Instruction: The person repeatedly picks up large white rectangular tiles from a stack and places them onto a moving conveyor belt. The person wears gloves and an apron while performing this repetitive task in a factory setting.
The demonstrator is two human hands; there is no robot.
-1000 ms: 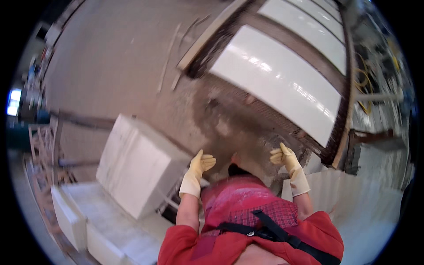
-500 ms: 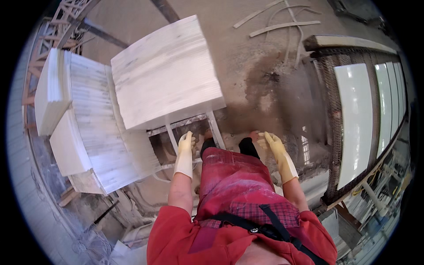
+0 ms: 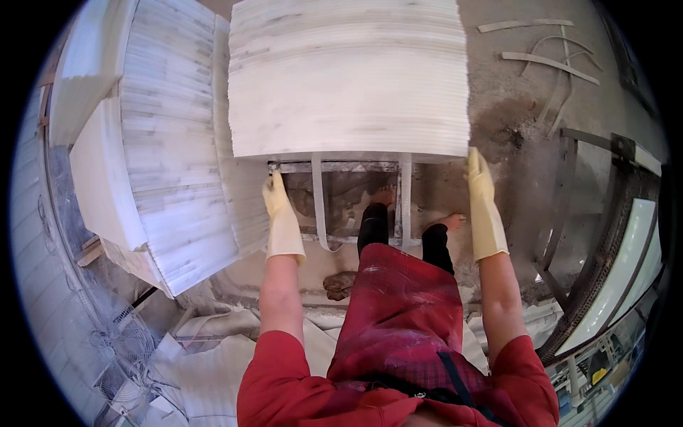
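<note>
Both my hands wear pale yellow rubber gloves and hold nothing. In front of me a large block of thin white slabs (image 3: 348, 85), with fine lines between the layers, rests on a metal frame (image 3: 405, 199). My left hand (image 3: 279, 206) is just below the block's near left corner, beside the frame's corner, its fingers pointing forward. At the near right corner, my right hand (image 3: 482, 192) has its fingers stretched along the block's side. They look close to the edge; whether they touch it I cannot tell.
More white slabs (image 3: 171, 135) are stacked on the left. A conveyor with a chain-like edge (image 3: 594, 277) carries glossy pale panels (image 3: 615, 274) on the right. Curved strips (image 3: 551, 65) lie on the dusty floor at the back right. A wire-caged fan (image 3: 117, 349) stands at the lower left.
I have turned toward the block, which now lies straight ahead. My hands have spread apart and reached forward to its near corners. The conveyor has shifted toward the right rim.
</note>
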